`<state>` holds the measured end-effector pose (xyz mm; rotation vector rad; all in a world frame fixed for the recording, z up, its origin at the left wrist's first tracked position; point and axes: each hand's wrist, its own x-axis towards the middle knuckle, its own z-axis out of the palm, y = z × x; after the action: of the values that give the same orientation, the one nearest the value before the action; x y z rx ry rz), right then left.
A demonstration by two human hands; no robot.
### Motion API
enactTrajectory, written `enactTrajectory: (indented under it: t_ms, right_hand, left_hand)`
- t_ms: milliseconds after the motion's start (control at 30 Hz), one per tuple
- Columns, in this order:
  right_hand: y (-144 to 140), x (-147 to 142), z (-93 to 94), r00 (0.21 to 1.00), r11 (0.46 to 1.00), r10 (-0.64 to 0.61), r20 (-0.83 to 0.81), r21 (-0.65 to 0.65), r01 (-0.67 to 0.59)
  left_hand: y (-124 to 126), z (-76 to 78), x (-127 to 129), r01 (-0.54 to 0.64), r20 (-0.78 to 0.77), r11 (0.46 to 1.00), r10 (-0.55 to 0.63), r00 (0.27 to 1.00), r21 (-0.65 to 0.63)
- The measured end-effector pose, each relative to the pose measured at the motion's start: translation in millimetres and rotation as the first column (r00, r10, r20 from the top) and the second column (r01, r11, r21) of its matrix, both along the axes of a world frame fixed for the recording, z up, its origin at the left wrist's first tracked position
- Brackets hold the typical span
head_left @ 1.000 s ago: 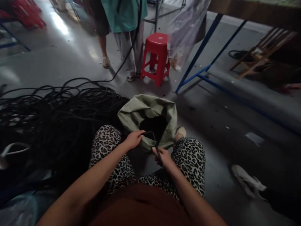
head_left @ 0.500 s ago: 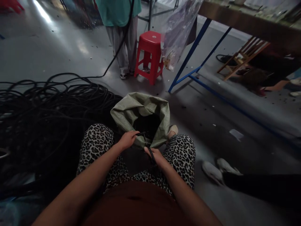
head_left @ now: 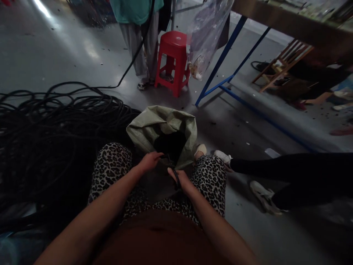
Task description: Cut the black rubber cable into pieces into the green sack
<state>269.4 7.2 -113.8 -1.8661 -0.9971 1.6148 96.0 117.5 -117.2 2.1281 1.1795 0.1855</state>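
I sit with leopard-print trousers, an open green woven sack (head_left: pixel 154 127) on the floor between my knees. My left hand (head_left: pixel 149 161) pinches a short black cable piece (head_left: pixel 172 170) at the sack's near rim. My right hand (head_left: pixel 180 180) grips the same black cable lower down, just in front of the sack's dark mouth. The inside of the sack is too dark to make out.
A big heap of black cable (head_left: pixel 55 129) covers the floor at my left. A red plastic stool (head_left: pixel 173 60) and a standing person (head_left: pixel 139 40) are ahead. A blue-legged table (head_left: pixel 289 25) stands at right. Another person's black-clad legs (head_left: pixel 289 173) and white shoes (head_left: pixel 264 197) pass close at my right.
The view has drifted slightly. A passer-by's legs have stepped in from the right, closer to my right knee. My hands keep the cable at the sack's mouth.
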Motion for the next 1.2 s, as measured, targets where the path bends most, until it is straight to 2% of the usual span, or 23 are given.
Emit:
enactTrajectory:
  t_ms: [100, 267, 433, 667, 1000, 1200]
  right_hand:
    - [3, -1, -2.4, 1.000, 1.000, 0.000, 0.025, 0.001, 0.000]
    - [12, 0, 6.4, 0.995, 0.994, -0.069, -0.077, -0.084, 0.063]
    - [19, -2, 12.4, 0.994, 0.987, -0.088, -0.062, -0.139, 0.079]
    - [28, -9, 1.6, 0.992, 0.965, -0.124, 0.001, -0.233, 0.121]
    - [24, -13, -8.5, 0.995, 0.966, -0.093, 0.046, -0.238, 0.101]
    - [19, -9, -14.1, 0.995, 0.971, -0.028, 0.091, -0.235, 0.049]
  left_hand:
    - [1, 2.0, 0, 0.000, -0.007, 1.000, 0.000, 1.000, 0.022]
    - [4, -0.3, -7, -0.029, -0.007, 0.995, 0.029, 1.000, 0.093]
    - [5, -10.9, -9, -0.030, -0.042, 0.998, 0.033, 0.999, 0.055]
    - [6, -20.9, -4, -0.041, -0.149, 0.999, 0.041, 0.988, 0.001]
    - [5, -16.9, -2, -0.027, -0.184, 1.000, 0.024, 0.983, -0.016]
    - [3, -15.8, -2, -0.022, -0.182, 1.000, 0.018, 0.983, -0.022]
